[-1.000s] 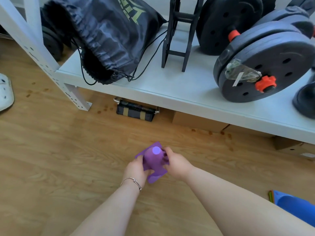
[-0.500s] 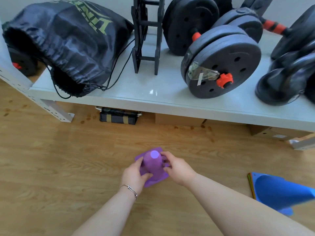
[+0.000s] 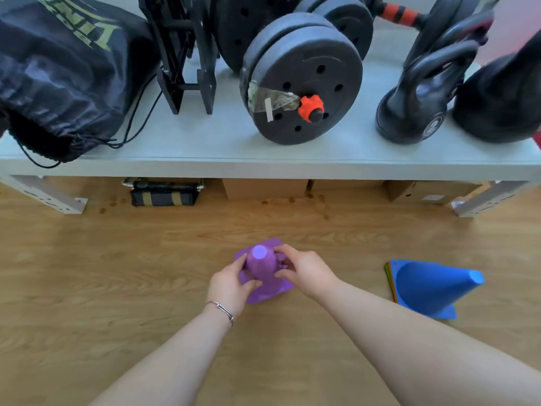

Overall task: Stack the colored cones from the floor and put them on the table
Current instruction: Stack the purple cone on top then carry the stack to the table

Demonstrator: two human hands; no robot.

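Centre of frame, on the wood-grain floor (image 3: 87, 273): a purple plastic cone (image 3: 262, 269) with a square base, gripped from both sides, the left hand (image 3: 229, 284) curled round its left flank and the right hand (image 3: 306, 271) pinching its right side at the base. A blue plastic cone (image 3: 430, 284) lies on its side at right-centre, well apart from both hands, coloured edges showing behind its base. Across the upper frame runs the pale grey surface (image 3: 205, 142), carrying black weight plates (image 3: 304, 80), black kettlebells (image 3: 415, 106) and a dark drawstring bag (image 3: 58, 77).
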